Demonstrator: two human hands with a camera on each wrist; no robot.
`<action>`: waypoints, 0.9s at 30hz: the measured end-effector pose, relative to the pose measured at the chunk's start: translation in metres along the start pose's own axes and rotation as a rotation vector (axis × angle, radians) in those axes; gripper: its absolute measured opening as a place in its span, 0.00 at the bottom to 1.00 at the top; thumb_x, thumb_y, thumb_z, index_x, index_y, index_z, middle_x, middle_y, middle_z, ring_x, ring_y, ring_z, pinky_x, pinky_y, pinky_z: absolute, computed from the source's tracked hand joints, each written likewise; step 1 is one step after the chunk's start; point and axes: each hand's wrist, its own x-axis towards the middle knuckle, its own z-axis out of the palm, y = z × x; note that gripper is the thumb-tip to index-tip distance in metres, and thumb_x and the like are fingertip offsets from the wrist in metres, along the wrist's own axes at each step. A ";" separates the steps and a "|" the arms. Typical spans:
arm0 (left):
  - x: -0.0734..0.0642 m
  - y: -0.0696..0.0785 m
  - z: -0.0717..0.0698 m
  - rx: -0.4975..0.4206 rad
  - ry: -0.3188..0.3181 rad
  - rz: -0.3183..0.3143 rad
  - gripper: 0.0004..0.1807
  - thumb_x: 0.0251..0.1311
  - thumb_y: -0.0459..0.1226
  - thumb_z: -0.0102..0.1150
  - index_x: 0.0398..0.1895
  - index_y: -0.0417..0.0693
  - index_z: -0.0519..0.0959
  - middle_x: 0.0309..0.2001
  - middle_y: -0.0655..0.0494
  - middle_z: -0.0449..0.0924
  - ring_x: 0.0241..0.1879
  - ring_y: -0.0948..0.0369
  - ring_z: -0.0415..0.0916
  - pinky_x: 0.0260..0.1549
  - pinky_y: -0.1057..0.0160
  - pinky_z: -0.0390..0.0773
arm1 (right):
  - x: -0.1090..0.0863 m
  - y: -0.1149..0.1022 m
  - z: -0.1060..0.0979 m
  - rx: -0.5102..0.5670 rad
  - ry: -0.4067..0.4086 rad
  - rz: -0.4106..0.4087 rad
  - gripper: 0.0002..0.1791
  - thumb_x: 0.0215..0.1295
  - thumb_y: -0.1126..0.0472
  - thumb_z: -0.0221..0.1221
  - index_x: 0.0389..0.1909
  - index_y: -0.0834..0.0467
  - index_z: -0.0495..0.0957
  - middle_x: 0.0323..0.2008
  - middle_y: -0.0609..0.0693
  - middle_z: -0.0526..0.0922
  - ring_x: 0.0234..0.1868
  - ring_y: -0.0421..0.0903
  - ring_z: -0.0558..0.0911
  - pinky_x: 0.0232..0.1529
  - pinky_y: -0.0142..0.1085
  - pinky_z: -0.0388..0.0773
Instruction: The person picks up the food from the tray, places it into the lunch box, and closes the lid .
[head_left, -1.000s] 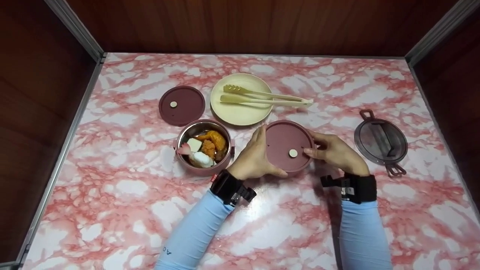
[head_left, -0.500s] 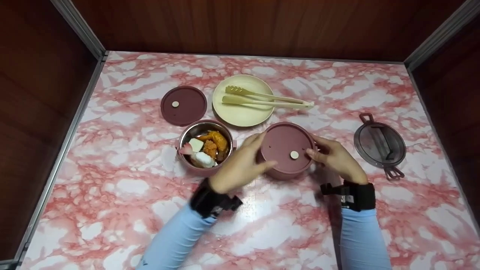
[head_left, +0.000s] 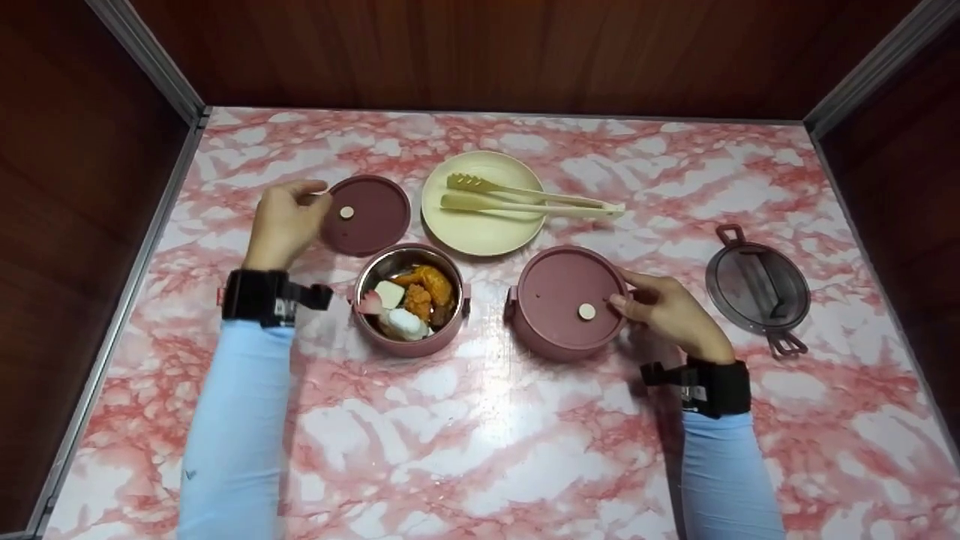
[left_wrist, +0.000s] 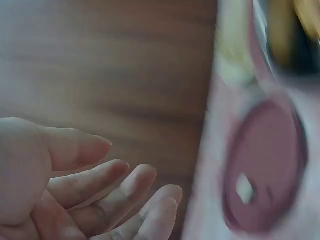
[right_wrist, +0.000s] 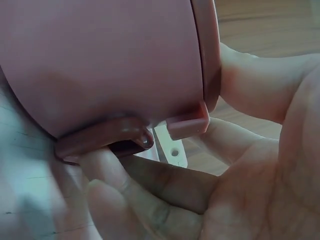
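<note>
A round pink food container (head_left: 562,341) stands right of centre with its matching lid (head_left: 562,285) on. My right hand (head_left: 667,311) holds its right side, thumb against the lid's rim. In the right wrist view, the fingers reach around the side clasp (right_wrist: 105,137). My left hand (head_left: 285,225) is at the left edge of a loose dark pink lid (head_left: 375,214). The left wrist view shows its fingers loosely bent, with a gap between them and that lid (left_wrist: 265,155). Between the hands sits an uncovered container (head_left: 412,349) with a metal inside, holding several pieces of food (head_left: 420,296).
A cream plate (head_left: 480,236) with tongs (head_left: 532,202) across it lies behind the containers. Far right is a dark see-through lid (head_left: 757,289) with a side clasp at each end. Wood-look walls (head_left: 510,52) enclose the marbled table (head_left: 487,465).
My left hand has left the lidded container and swung left to beside the loose lid. The lidded container, tilted earlier, now stands upright, with the right hand still on its side.
</note>
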 end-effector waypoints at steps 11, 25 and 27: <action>0.042 -0.052 0.011 0.281 -0.021 -0.184 0.28 0.66 0.43 0.58 0.62 0.30 0.72 0.59 0.33 0.74 0.57 0.39 0.71 0.59 0.46 0.69 | -0.001 0.000 0.005 -0.004 -0.010 -0.019 0.32 0.68 0.47 0.62 0.71 0.51 0.68 0.54 0.56 0.82 0.43 0.47 0.83 0.40 0.42 0.82; 0.041 -0.067 0.007 -0.256 0.040 -0.326 0.22 0.63 0.28 0.51 0.61 0.30 0.73 0.36 0.47 0.79 0.19 0.65 0.80 0.24 0.67 0.84 | -0.007 -0.025 0.003 -0.039 -0.003 0.029 0.31 0.70 0.55 0.61 0.72 0.59 0.66 0.48 0.61 0.84 0.40 0.49 0.82 0.41 0.44 0.82; 0.036 -0.065 0.004 -0.322 0.088 -0.306 0.22 0.64 0.29 0.51 0.62 0.31 0.74 0.35 0.49 0.80 0.20 0.65 0.80 0.25 0.67 0.84 | -0.007 -0.022 0.001 -0.049 0.006 0.030 0.32 0.70 0.51 0.61 0.72 0.56 0.66 0.46 0.59 0.84 0.41 0.50 0.82 0.40 0.41 0.82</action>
